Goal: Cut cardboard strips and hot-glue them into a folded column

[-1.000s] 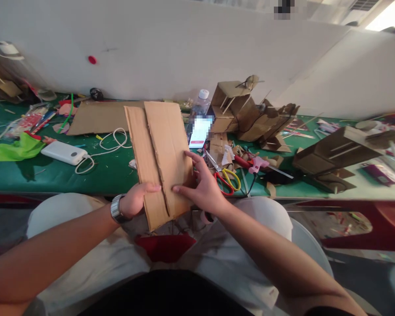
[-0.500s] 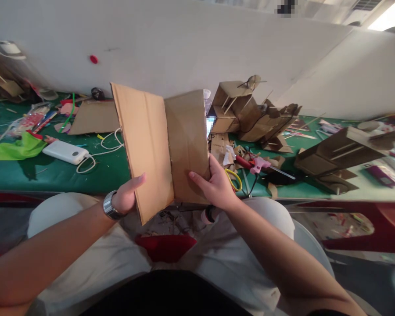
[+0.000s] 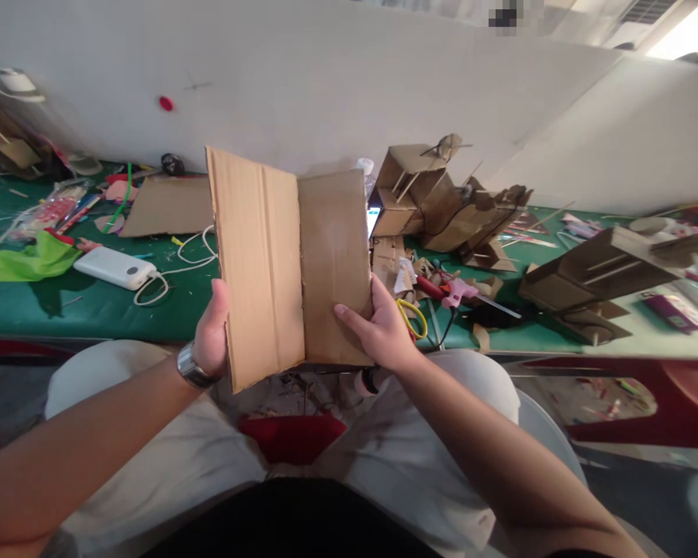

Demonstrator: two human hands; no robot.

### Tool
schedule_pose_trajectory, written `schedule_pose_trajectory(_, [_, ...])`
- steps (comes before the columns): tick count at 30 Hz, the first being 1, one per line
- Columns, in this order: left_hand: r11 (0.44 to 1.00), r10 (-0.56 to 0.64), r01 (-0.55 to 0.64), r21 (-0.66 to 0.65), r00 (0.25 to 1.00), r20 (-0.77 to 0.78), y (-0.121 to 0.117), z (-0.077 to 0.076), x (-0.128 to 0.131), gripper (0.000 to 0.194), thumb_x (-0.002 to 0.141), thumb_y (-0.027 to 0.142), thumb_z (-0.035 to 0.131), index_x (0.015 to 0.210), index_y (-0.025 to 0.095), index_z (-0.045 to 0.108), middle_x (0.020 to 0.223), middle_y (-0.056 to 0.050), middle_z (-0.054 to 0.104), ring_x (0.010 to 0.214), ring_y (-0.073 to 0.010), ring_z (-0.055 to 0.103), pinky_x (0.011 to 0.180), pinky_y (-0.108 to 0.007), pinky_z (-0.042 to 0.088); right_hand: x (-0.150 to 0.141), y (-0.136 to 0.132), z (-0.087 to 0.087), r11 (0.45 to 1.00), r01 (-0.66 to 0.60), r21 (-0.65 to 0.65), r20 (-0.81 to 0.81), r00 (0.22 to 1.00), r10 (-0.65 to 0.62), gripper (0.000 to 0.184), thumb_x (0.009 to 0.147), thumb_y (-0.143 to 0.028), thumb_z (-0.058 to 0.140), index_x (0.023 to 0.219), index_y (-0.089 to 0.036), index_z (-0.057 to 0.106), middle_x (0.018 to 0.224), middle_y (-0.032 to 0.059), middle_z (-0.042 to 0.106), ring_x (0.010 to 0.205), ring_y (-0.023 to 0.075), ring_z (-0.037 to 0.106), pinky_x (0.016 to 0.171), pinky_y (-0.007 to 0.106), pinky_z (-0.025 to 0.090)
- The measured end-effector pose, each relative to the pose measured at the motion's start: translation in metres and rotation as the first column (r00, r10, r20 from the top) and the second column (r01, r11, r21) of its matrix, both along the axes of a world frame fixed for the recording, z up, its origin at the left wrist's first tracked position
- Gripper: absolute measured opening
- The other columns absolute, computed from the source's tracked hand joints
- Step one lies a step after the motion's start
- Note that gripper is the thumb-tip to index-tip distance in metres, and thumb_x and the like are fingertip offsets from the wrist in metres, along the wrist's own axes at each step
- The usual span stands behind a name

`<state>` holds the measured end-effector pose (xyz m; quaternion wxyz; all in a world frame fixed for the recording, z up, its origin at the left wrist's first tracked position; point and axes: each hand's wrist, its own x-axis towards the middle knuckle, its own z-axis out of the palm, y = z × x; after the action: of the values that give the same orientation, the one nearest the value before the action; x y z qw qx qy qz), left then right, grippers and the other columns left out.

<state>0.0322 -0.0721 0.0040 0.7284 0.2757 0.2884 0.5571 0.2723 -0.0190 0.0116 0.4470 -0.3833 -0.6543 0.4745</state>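
Observation:
In the middle of the head view stands a folded piece of brown cardboard (image 3: 264,271), two panels meeting at an upright crease. My right hand (image 3: 387,325) grips the right panel (image 3: 333,248), thumb flat on its front and fingers behind its edge. At the outer edge of the left panel, my left hand (image 3: 211,333) supports the cardboard with its thumb pointing up beside the edge. Its other fingers are hidden behind the panel. A metal watch (image 3: 191,366) is on my left wrist.
Along the green-topped table (image 3: 122,322) lie a white power bank (image 3: 115,268) with a cable, a flat cardboard sheet (image 3: 166,205), a pink glue gun (image 3: 458,291) and yellow-handled scissors (image 3: 412,319). Cardboard constructions (image 3: 410,186) stand behind and to the right (image 3: 602,263).
My left thumb has lifted off the front of the left panel and now points up beside its edge. The cardboard has shifted slightly right at the top, and its left panel is turned a little.

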Motion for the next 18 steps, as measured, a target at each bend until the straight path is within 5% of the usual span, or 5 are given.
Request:
schedule_pose_trajectory(9, [0.999,0.033,-0.034,-0.016,0.998,-0.048,0.003,0.002,-0.013,0.082,0.089,0.082,0.041,0.142,0.024,0.062,0.127,-0.015,0.075,0.143,-0.0424,0.053,0.106,-0.059,0.051,0.003,0.001,0.009,0.983,-0.077,-0.167,-0.143,0.988,0.053,0.063,0.081,-0.046,0.083,0.134,-0.026,0.055,0.142,0.0094,0.067,0.128,0.0322,0.065,0.107,0.049,0.059])
schedule_pose_trajectory(13, [0.999,0.008,-0.007,-0.042,0.999,0.032,0.005,0.004,-0.021,0.062,0.079,0.050,0.065,0.134,0.022,0.065,0.119,-0.011,0.079,0.136,-0.0425,0.059,0.108,-0.058,0.051,0.004,0.001,0.011,0.968,-0.106,-0.229,-0.201,0.978,0.060,0.062,0.079,-0.043,0.084,0.132,-0.027,0.056,0.136,0.0075,0.070,0.122,0.0312,0.068,0.101,0.047,0.061])
schedule_pose_trajectory(18, [0.988,-0.101,0.103,-0.117,0.995,0.024,0.010,0.017,-0.024,0.067,0.058,0.025,0.063,0.125,0.020,0.068,0.106,-0.009,0.081,0.122,-0.0446,0.068,0.103,-0.058,0.055,0.005,0.001,0.015,0.942,-0.115,-0.317,-0.264,0.964,0.028,0.061,0.074,-0.037,0.086,0.128,-0.026,0.058,0.130,0.0058,0.073,0.116,0.0298,0.071,0.095,0.042,0.062])
